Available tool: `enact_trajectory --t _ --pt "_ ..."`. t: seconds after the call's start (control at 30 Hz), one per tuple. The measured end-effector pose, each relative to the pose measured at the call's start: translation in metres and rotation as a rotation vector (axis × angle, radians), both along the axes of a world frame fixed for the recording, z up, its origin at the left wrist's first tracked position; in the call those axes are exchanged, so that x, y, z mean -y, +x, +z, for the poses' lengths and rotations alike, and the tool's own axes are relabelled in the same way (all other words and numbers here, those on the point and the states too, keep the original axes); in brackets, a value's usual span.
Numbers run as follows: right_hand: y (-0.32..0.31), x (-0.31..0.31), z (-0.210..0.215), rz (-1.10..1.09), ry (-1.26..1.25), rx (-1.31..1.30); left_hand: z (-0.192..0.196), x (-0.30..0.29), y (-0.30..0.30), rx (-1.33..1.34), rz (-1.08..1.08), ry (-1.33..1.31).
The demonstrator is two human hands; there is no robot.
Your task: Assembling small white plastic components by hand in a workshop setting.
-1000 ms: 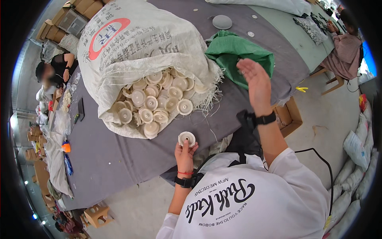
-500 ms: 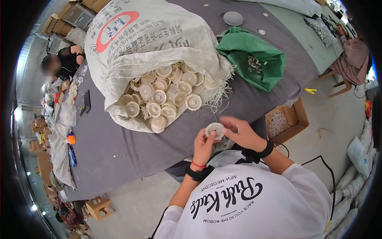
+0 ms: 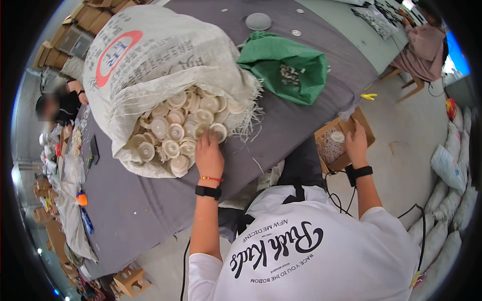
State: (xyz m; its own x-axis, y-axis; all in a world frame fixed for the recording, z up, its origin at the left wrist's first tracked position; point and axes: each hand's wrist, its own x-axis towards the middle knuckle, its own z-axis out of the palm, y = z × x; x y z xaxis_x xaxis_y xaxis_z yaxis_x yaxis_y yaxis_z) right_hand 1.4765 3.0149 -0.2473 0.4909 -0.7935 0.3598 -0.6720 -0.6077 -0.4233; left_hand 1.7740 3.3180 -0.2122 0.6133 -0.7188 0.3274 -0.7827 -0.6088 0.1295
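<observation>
Grey table point(image 3: 150, 210): left hand point(image 3: 208, 155) fingers spread on sack discs point(image 3: 175, 133); right hand point(image 3: 355, 143) fingers loose over box point(image 3: 334, 145)

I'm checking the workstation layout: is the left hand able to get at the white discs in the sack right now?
Probably yes: the left hand already rests on the white discs at the open mouth of the sack, with nothing in between.

Cream round caps point(image 3: 175, 133) spill from the tipped white sack point(image 3: 150, 65) on grey table
</observation>
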Motion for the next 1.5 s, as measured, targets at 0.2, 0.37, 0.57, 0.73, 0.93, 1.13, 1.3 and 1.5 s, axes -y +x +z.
enact_trajectory --t 0.2,0.37,0.57,0.73,0.93,1.13,1.3,1.5 --pt "0.033 -0.073 -0.002 0.227 0.381 0.123 -0.002 0.003 0.003 -0.088 0.064 -0.024" --pt "0.045 -0.146 -0.012 0.654 0.387 0.168 0.003 0.002 -0.010 -0.128 0.069 -0.240" --pt "0.026 -0.117 -0.031 0.352 0.483 0.327 0.013 0.010 -0.051 -0.256 0.110 -0.398" --pt "-0.023 -0.040 -0.106 -0.096 0.582 0.416 0.025 0.061 -0.099 -0.177 -0.113 -0.397" --pt "-0.080 0.049 -0.255 -0.583 0.669 0.183 0.022 0.180 -0.145 -0.427 -0.554 -0.255" --pt "-0.124 0.101 -0.384 -0.786 1.098 -0.232 -0.012 0.325 -0.150 -0.392 -0.877 0.113" --pt "-0.141 0.126 -0.448 -0.697 1.085 -0.431 -0.032 0.370 -0.170 -0.184 -0.806 0.433" --pt "-0.141 0.153 -0.503 -0.668 1.069 -0.555 -0.044 0.358 -0.153 -0.133 -0.840 0.266"
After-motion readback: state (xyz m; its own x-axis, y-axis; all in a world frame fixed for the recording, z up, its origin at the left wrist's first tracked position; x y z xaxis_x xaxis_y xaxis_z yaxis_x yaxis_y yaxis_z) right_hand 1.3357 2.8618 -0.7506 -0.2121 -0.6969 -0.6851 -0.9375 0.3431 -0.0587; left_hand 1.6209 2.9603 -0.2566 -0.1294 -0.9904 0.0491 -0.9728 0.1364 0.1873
